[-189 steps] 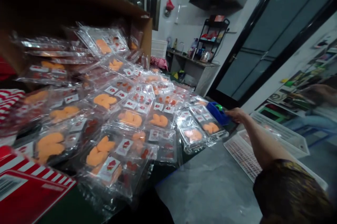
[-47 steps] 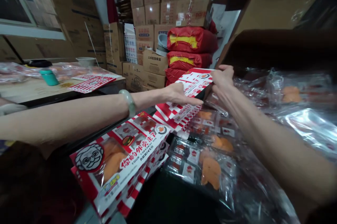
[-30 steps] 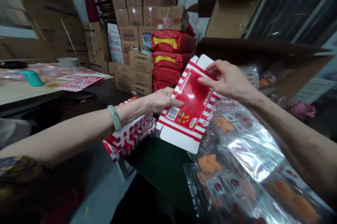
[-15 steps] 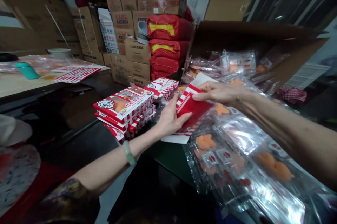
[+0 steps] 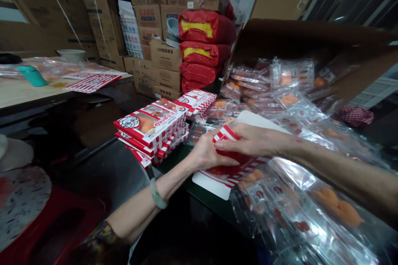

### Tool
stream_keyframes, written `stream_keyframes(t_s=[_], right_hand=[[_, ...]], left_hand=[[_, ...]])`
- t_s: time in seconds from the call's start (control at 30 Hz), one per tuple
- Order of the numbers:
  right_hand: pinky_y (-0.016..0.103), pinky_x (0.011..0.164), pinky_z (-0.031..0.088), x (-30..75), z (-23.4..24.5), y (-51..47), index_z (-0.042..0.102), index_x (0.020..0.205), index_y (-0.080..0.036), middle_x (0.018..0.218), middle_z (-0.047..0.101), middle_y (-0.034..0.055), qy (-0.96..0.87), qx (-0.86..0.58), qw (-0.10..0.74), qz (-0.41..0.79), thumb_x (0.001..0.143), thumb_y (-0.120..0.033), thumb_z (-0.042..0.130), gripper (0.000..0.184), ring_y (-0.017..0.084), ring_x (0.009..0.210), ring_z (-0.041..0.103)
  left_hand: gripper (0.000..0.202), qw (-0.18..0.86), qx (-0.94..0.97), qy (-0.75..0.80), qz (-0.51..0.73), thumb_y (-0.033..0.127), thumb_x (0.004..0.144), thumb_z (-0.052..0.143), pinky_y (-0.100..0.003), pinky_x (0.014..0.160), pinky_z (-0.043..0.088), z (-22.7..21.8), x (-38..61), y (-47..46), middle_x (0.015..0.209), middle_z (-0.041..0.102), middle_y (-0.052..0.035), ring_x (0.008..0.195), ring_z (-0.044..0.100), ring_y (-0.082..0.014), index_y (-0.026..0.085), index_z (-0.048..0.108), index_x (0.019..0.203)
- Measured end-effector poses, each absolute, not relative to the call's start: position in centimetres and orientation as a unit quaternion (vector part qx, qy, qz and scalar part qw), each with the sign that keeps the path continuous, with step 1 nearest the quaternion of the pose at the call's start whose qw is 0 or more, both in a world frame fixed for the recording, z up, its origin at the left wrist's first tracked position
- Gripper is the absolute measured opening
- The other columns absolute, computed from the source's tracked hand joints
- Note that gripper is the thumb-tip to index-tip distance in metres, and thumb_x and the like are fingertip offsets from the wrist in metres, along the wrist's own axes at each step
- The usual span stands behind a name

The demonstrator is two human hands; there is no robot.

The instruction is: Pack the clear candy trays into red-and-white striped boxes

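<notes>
Both my hands are on a red-and-white cardboard box [image 5: 226,170], which is tilted, with white flaps sticking out at its near and far ends. My left hand [image 5: 205,152], below a pale green bangle [image 5: 158,194], grips the box's left side. Across from it, my right hand [image 5: 248,140] grips the upper part, thumb over the red face. The fingers under the box are hidden. To the left is a stack of printed red-and-white boxes [image 5: 152,122], with another pile [image 5: 197,101] behind. Clear plastic packs [image 5: 273,203] with orange pieces lie beneath and right of the box.
An open carton [image 5: 298,35] at the back right has more clear packs spilling from it. Red wrapped bundles [image 5: 205,35] and brown cartons [image 5: 168,55] are stacked behind. On the left, a table [image 5: 18,93] bears a teal cup [image 5: 32,75] and printed card sheets [image 5: 93,82].
Both hands have moved down and closer together on the box, and the right hand now covers more of its upper part. The view has shifted slightly.
</notes>
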State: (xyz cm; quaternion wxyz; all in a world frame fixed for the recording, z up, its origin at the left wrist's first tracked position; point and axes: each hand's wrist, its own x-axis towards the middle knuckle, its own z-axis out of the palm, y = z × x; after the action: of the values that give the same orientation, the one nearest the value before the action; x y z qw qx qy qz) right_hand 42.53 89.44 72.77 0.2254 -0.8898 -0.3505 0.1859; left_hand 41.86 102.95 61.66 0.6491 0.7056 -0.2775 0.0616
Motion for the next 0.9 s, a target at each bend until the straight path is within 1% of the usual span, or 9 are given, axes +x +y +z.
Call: stream_keyframes(t_s=[0.13,0.23,0.3,0.4,0.5,0.6,0.67,0.8,0.9], right_hand=[[0.026,0.048,0.038,42.9,71.9,87.9,0.067,0.072,-0.018,0.065,0.066,0.0053,-0.263,-0.915,0.218,0.213,0.082,-0.050,0.053,0.036,0.014,0.051,0.052],[0.027,0.048,0.039,42.7,71.2,87.1,0.068,0.081,-0.016,0.070,0.066,0.0064,-0.219,-0.893,0.273,0.282,0.085,-0.055,0.047,0.044,0.015,0.052,0.052],[0.027,0.052,0.041,42.3,71.0,87.3,0.064,0.073,-0.016,0.068,0.063,0.0046,-0.270,-0.874,0.280,0.290,0.086,-0.050,0.045,0.041,0.014,0.055,0.051],[0.026,0.064,0.044,42.0,70.8,87.9,0.058,0.062,-0.017,0.068,0.059,0.0019,-0.413,-0.838,0.241,0.263,0.087,-0.034,0.043,0.034,0.013,0.063,0.050],[0.025,0.066,0.043,41.9,70.8,88.0,0.060,0.066,-0.017,0.067,0.060,0.0003,-0.462,-0.818,0.223,0.261,0.085,-0.026,0.044,0.027,0.012,0.064,0.050],[0.023,0.060,0.041,41.6,71.3,88.1,0.064,0.067,-0.018,0.063,0.059,-0.0016,-0.466,-0.813,0.220,0.271,0.081,-0.020,0.048,0.021,0.010,0.057,0.048],[0.023,0.057,0.039,41.5,72.2,88.5,0.064,0.067,-0.018,0.062,0.059,-0.0021,-0.474,-0.812,0.201,0.274,0.080,-0.016,0.048,0.020,0.010,0.054,0.046],[0.023,0.056,0.036,41.8,74.5,89.5,0.059,0.059,-0.017,0.056,0.055,-0.0018,-0.475,-0.839,0.136,0.229,0.083,-0.015,0.048,0.026,0.008,0.051,0.043],[0.024,0.053,0.034,42.1,75.5,88.8,0.057,0.057,-0.017,0.050,0.049,-0.0022,-0.412,-0.900,0.139,0.042,0.080,-0.026,0.060,0.025,0.008,0.047,0.040]], left_hand=[[0.098,0.531,0.809,-0.188,0.170,0.048,0.049,0.086,-0.048,0.094,0.047,59.8,39.9,102.4,0.120,0.062,-0.0156,0.108,0.060,-0.0347,0.016,0.045,0.132],[0.106,0.394,0.846,-0.115,0.340,0.052,0.057,0.081,-0.058,0.094,0.042,56.5,38.0,101.1,0.130,0.052,-0.0256,0.117,0.052,-0.0423,0.012,0.029,0.141],[0.106,0.358,0.832,-0.109,0.410,0.052,0.063,0.078,-0.055,0.090,0.046,54.3,37.6,100.2,0.125,0.054,-0.0282,0.113,0.056,-0.0407,0.009,0.021,0.143],[0.091,0.359,0.811,-0.102,0.450,0.048,0.073,0.071,-0.047,0.083,0.051,52.9,38.2,99.9,0.113,0.062,-0.0244,0.098,0.064,-0.0341,0.010,0.024,0.141],[0.080,0.398,0.820,-0.166,0.377,0.047,0.075,0.068,-0.046,0.084,0.050,54.0,39.2,101.1,0.116,0.062,-0.0216,0.099,0.064,-0.0330,0.012,0.033,0.137],[0.081,0.496,0.793,-0.296,0.195,0.050,0.067,0.076,-0.042,0.090,0.049,56.3,40.1,102.9,0.120,0.062,-0.0166,0.105,0.062,-0.0307,0.014,0.043,0.132],[0.073,0.554,0.756,-0.332,0.104,0.049,0.059,0.081,-0.036,0.090,0.049,57.8,40.6,103.8,0.113,0.064,-0.0129,0.101,0.062,-0.0277,0.014,0.055,0.118],[0.053,0.646,0.721,-0.245,0.057,0.045,0.049,0.087,-0.034,0.080,0.051,59.2,41.6,104.1,0.086,0.068,-0.0076,0.083,0.064,-0.0249,0.014,0.065,0.085],[0.052,0.722,0.674,-0.146,0.065,0.040,0.044,0.088,-0.033,0.075,0.054,59.1,42.2,104.2,0.079,0.069,-0.0047,0.075,0.065,-0.0225,0.015,0.065,0.082]])
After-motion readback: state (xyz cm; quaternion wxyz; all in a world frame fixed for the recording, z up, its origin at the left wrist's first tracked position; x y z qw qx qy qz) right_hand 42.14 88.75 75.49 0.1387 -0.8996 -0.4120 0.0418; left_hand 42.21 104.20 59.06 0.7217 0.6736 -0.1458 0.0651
